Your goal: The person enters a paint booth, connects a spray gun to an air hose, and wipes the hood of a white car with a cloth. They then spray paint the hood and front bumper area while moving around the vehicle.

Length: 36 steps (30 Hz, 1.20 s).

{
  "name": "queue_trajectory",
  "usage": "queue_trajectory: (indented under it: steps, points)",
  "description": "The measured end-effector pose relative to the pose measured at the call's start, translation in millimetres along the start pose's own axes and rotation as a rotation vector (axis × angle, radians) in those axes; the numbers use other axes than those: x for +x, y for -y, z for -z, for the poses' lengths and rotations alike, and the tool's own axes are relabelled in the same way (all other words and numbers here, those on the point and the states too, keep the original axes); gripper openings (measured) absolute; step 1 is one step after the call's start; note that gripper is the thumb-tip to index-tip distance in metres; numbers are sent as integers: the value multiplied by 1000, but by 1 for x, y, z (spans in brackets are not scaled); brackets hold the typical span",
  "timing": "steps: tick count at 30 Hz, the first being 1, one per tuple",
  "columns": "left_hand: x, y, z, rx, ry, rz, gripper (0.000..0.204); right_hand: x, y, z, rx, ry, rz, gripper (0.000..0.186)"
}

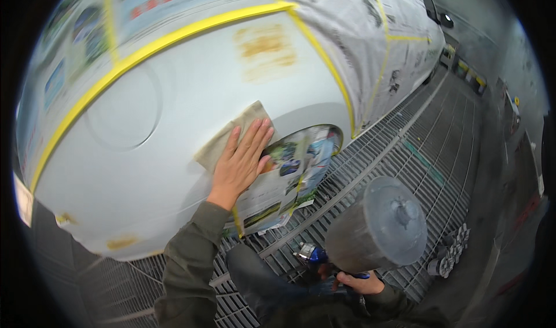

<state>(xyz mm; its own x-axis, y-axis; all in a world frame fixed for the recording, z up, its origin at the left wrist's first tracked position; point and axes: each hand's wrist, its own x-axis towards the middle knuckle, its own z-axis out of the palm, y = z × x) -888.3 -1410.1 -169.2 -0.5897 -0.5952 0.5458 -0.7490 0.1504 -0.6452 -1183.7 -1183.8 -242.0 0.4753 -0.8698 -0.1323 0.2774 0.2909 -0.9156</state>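
Grated metal flooring (405,154) fills the right of frame beside a grey car panel (145,171) edged with yellow tape (174,38). At centre, my left hand (240,160) presses flat, fingers spread, on a tan cloth (231,134). Lower right, my right hand (359,281) grips a spray gun (376,223).

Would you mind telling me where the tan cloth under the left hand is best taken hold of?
I would pinch the tan cloth at its free upper corner, coming from above. The left hand lies flat over its lower part, pressing it to the grey car panel, so only the top edge stands clear.
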Motion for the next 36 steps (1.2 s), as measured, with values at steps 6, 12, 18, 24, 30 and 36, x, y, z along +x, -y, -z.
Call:
queue_trajectory:
  steps: [6, 12, 18, 24, 30, 36]
  points:
    - [122, -89, -32, 64, 105, -283, 73, -21, 10, 84, 287, -218, 146, 51]
    - [174, -173, -89, 142, 197, -589, 71, -33, -3, 155, 497, -270, 173, 54]
    - [201, -251, -151, 221, 278, -892, 63, -41, -7, 195, 649, -351, 106, 52]
    - [207, -318, -209, 301, 335, -1145, 57, -40, -20, 230, 767, -392, 118, 47]
    - [204, -366, -257, 173, 350, -1136, 52, -40, -23, 249, 814, -429, 84, 39]
    - [189, -410, -299, 174, 382, -1130, 47, -44, -33, 249, 799, -467, -11, 54]
